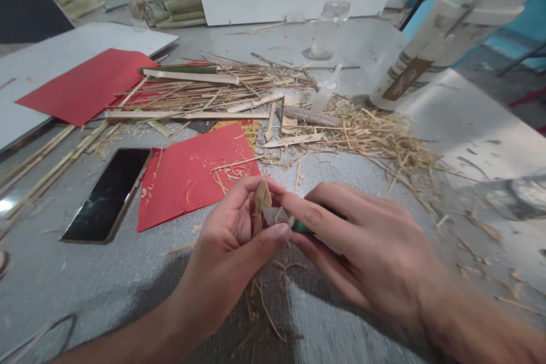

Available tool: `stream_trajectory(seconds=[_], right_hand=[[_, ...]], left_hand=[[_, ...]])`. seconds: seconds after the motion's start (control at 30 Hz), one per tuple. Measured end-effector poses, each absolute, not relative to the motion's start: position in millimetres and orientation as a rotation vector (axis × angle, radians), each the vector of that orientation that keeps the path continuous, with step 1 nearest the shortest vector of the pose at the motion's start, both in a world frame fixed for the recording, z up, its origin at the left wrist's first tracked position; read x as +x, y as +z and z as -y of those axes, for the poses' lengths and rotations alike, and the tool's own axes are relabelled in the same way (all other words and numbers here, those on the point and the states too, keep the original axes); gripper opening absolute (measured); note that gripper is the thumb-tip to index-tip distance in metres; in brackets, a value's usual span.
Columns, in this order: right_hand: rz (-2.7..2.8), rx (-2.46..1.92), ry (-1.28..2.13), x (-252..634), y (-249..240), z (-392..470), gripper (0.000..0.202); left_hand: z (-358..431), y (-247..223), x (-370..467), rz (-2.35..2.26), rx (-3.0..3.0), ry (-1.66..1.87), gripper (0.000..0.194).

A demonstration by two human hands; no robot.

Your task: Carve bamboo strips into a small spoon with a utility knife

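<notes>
My left hand (232, 242) is closed around a small carved piece of wood (261, 202) with a pointed top, held upright between the fingers. Its lower part is hidden in the palm. My right hand (358, 239) grips a green-handled knife (303, 227), most of its handle covered by the fingers. The short grey blade lies against the side of the wood, and my left thumb rests near it. Just beyond the hands is a red sheet of paper (183, 182) with thin shavings on it.
A phone (106, 196) lies left of the red paper. Behind are long thin sticks (191, 94), loose straw (375, 131), a short arrow-shaped wooden piece (270, 125) and a glass jar (326, 31). A tall white container (443, 34) stands at right, near a clear bottle (512, 196).
</notes>
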State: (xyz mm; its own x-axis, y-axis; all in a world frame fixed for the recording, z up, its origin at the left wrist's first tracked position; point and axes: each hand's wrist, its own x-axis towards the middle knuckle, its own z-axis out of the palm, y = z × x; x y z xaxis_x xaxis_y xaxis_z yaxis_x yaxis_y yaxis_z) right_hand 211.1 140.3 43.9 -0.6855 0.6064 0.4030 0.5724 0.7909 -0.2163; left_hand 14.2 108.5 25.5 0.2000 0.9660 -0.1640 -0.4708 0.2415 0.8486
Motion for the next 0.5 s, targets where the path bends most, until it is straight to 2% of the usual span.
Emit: stream_trajectory(seconds=[0.5], right_hand=[[2.506, -0.890, 0.142, 211.4, 41.2, -138.9, 0.029]], left_hand=[[-107.8, 23.3, 12.6, -0.764, 0.714, 1.144, 0.023]])
